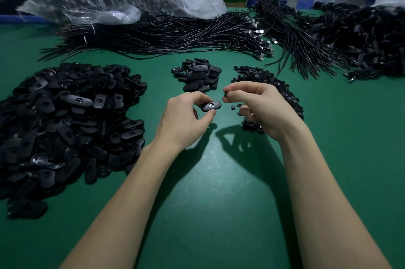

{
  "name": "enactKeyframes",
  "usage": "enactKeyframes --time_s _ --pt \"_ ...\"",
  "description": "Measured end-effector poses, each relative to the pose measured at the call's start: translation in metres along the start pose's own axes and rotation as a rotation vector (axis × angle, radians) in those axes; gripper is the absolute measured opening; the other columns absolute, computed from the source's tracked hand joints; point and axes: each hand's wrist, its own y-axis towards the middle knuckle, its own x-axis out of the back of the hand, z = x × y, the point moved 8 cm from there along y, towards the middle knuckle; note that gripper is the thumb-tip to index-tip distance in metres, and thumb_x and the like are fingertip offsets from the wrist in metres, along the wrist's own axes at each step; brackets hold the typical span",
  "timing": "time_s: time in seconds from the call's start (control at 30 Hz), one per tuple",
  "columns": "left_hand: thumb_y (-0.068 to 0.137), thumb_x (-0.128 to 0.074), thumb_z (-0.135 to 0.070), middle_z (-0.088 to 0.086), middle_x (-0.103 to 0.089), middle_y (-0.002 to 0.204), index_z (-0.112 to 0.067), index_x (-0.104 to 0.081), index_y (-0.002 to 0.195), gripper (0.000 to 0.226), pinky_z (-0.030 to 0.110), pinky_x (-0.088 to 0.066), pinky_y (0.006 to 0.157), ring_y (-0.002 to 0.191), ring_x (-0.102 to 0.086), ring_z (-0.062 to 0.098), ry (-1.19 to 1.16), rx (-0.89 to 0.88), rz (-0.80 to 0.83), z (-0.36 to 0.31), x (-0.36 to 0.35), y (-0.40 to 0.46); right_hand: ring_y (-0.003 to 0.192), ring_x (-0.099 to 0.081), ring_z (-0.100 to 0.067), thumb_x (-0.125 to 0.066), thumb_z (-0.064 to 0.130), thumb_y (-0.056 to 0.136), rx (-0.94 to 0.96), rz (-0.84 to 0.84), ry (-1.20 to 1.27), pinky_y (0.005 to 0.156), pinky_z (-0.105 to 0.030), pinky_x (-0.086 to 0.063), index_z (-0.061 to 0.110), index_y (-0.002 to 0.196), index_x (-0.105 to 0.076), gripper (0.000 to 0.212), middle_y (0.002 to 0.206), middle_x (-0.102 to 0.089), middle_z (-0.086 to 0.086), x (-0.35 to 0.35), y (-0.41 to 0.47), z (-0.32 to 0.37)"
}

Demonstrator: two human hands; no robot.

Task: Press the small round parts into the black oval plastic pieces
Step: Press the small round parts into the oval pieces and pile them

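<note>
Left hand: pinches oval, socket up, long axis pointing right.
Right hand: fingertips pinch round part, just up-right of oval.
Gap: small; right hand nearer.

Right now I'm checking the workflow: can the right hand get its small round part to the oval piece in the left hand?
Probably yes. The right hand pinches a small round part just beside the oval piece held by the left hand, with nothing between.

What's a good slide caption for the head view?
Left hand holds black oval piece; right hand pinches small round part.
</note>
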Motion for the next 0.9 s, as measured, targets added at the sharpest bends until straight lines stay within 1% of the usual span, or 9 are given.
enactKeyframes --time_s 0.1,0.17,0.23,0.3,0.37,0.47,0.53,0.63,0.9 --pt "0.086 -0.075 -0.036 -0.021 -0.07 0.096 -0.037 -0.072 0.102 0.016 0.026 -0.052 0.069 0.065 -0.061 0.003 -0.002 -0.004 -0.002 0.0 0.0 0.0 0.047 -0.043 -0.008 -0.078 0.018 0.086 -0.002 0.011 -0.043 0.046 -0.016 -0.035 0.021 0.089 -0.08 0.004 0.09 -0.08 0.0 -0.002 0.0 -0.001" --pt "0.085 -0.076 -0.036 -0.02 -0.07 0.096 -0.036 -0.072 0.102 0.017 0.026 -0.051 0.069 0.066 -0.06 0.002 -0.011 -0.007 -0.006 0.0 0.001 0.0 0.047 -0.047 -0.007 -0.079 0.02 0.086 -0.013 0.006 -0.087 0.045 -0.016 -0.035 0.023 0.086 -0.082 0.004 0.082 -0.078 0.006 -0.003 0.0 -0.001" --pt "0.085 -0.077 -0.036 -0.019 -0.071 0.095 -0.035 -0.073 0.103 0.019 0.026 -0.05 0.067 0.066 -0.059 0.001 -0.012 -0.014 -0.012 -0.001 0.001 0.0 0.049 -0.049 -0.005 -0.08 0.021 0.086 -0.015 -0.005 -0.146 0.046 -0.017 -0.036 0.026 0.083 -0.083 0.006 0.078 -0.077 0.007 -0.004 0.0 0.0" --pt "0.084 -0.077 -0.036 -0.019 -0.071 0.092 -0.035 -0.073 0.104 0.02 0.024 -0.046 0.064 0.064 -0.056 -0.002 -0.003 -0.022 -0.018 -0.001 0.002 0.001 0.054 -0.052 -0.006 -0.081 0.023 0.084 -0.004 -0.03 -0.212 0.053 -0.021 -0.042 0.028 0.081 -0.083 0.007 0.079 -0.078 0.003 -0.005 0.0 0.002" --pt "0.084 -0.076 -0.036 -0.02 -0.07 0.089 -0.035 -0.073 0.102 0.019 0.022 -0.041 0.061 0.061 -0.053 -0.003 0.011 -0.033 -0.022 -0.003 0.002 0.001 0.062 -0.056 -0.007 -0.083 0.026 0.082 0.015 -0.063 -0.274 0.062 -0.027 -0.048 0.03 0.08 -0.083 0.004 0.078 -0.077 0.005 -0.007 0.002 0.005" --pt "0.084 -0.075 -0.036 -0.019 -0.069 0.088 -0.037 -0.072 0.1 0.016 0.021 -0.036 0.056 0.06 -0.05 -0.004 0.071 -0.054 -0.03 -0.008 0.003 0.0 0.053 -0.052 0.003 -0.085 0.031 0.078 0.051 -0.095 -0.356 0.055 -0.022 -0.044 0.032 0.076 -0.081 0.004 0.066 -0.072 0.015 -0.01 0.004 0.008" --pt "0.084 -0.074 -0.037 -0.018 -0.069 0.091 -0.037 -0.072 0.1 0.016 0.018 -0.032 0.054 0.062 -0.048 -0.006 0.121 -0.064 -0.03 -0.009 0.003 -0.001 0.053 -0.052 0.002 -0.085 0.032 0.078 0.055 -0.094 -0.373 0.057 -0.023 -0.042 0.033 0.075 -0.081 0.005 0.068 -0.072 0.014 -0.012 0.005 0.008" --pt "0.085 -0.073 -0.039 -0.018 -0.068 0.092 -0.037 -0.072 0.101 0.016 0.013 -0.029 0.054 0.062 -0.046 -0.009 0.177 -0.072 -0.032 -0.012 0.003 -0.001 0.061 -0.054 -0.005 -0.085 0.032 0.077 0.056 -0.092 -0.372 0.061 -0.027 -0.044 0.034 0.074 -0.082 0.005 0.071 -0.074 0.01 -0.013 0.005 0.007" --pt "0.085 -0.073 -0.04 -0.018 -0.07 0.092 -0.035 -0.073 0.099 0.015 0.012 -0.03 0.055 0.062 -0.046 -0.01 0.191 -0.067 -0.032 -0.013 0.004 -0.002 0.065 -0.057 -0.008 -0.085 0.031 0.077 0.05 -0.112 -0.378 0.059 -0.025 -0.044 0.03 0.076 -0.082 0.003 0.076 -0.076 0.007 -0.012 0.004 0.008"
